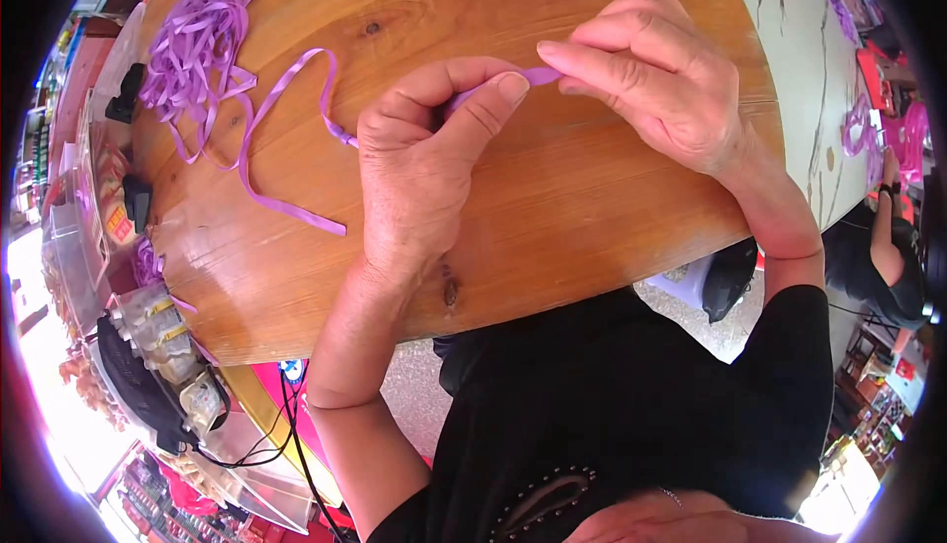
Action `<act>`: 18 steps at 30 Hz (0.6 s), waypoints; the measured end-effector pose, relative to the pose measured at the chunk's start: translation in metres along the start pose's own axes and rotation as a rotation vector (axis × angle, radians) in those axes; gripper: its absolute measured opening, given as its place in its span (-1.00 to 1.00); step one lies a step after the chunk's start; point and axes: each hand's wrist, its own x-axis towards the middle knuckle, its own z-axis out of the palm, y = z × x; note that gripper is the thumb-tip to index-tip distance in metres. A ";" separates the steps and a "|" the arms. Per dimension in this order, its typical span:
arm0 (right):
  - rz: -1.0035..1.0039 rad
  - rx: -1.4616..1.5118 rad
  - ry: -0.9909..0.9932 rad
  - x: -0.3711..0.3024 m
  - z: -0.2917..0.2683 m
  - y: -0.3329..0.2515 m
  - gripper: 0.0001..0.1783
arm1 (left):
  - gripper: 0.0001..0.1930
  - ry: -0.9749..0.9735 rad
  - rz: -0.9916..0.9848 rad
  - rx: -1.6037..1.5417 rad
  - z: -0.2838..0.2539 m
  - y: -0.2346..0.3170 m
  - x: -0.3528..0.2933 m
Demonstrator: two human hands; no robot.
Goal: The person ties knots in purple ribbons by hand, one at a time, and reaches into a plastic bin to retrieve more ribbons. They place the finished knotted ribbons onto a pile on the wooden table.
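Both hands work above the wooden table on one purple ribbon (540, 76). My left hand (424, 144) pinches it between thumb and curled forefinger. A short flat stretch runs across to my right hand (656, 74), whose thumb and fingers press together on the other side. From below the left hand a loose length of ribbon (286, 84) trails leftward over the wood, with what looks like a small knot (340, 136) close to the wrist. One end of it lies free near the left forearm. Inside the left palm the ribbon is mostly hidden.
A tangled heap of purple ribbon (202, 40) covers the table's (592, 217) far left. A marble-patterned white surface (814, 70) adjoins it on the right. Clear bins and bags (158, 331) stand off the left edge. At the far right another person's arm (886, 237) shows beside more purple ribbon.
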 end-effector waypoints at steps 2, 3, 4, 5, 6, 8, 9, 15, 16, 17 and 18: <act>-0.022 -0.052 0.005 0.000 0.000 0.001 -0.61 | -0.89 -0.024 0.048 -0.014 0.001 -0.002 0.001; -0.020 -0.050 0.004 0.000 0.000 0.001 -0.61 | -0.89 -0.023 0.046 -0.013 0.002 0.000 0.001; -0.023 -0.055 -0.001 0.000 0.000 0.002 -0.63 | -0.90 -0.015 0.022 0.018 0.003 0.003 0.000; -0.026 -0.060 -0.006 0.000 0.000 0.002 -0.65 | -0.90 -0.008 -0.002 0.048 0.003 0.004 0.000; -0.025 -0.058 -0.007 0.001 0.000 0.002 -0.65 | -0.90 -0.008 -0.005 0.048 0.002 0.004 0.000; 0.004 -0.047 -0.037 0.002 0.001 -0.001 -0.70 | -0.93 -0.027 0.182 0.249 -0.001 0.003 0.001; 0.005 -0.044 -0.040 0.003 0.000 -0.004 -0.70 | -0.93 -0.025 0.179 0.248 -0.002 0.000 0.004; 0.523 0.726 -0.221 0.000 0.002 -0.008 -0.84 | -0.91 -0.056 0.182 0.041 0.005 -0.007 0.009; 0.651 0.956 -0.174 0.001 0.004 -0.011 -0.84 | -0.90 -0.065 0.197 -0.017 0.007 -0.008 0.009; 0.774 1.187 -0.124 0.001 0.005 -0.013 -0.83 | -0.89 -0.071 0.213 -0.075 0.008 -0.009 0.008; 0.774 1.188 -0.126 0.001 0.006 -0.013 -0.83 | -0.89 -0.069 0.213 -0.076 0.008 -0.010 0.007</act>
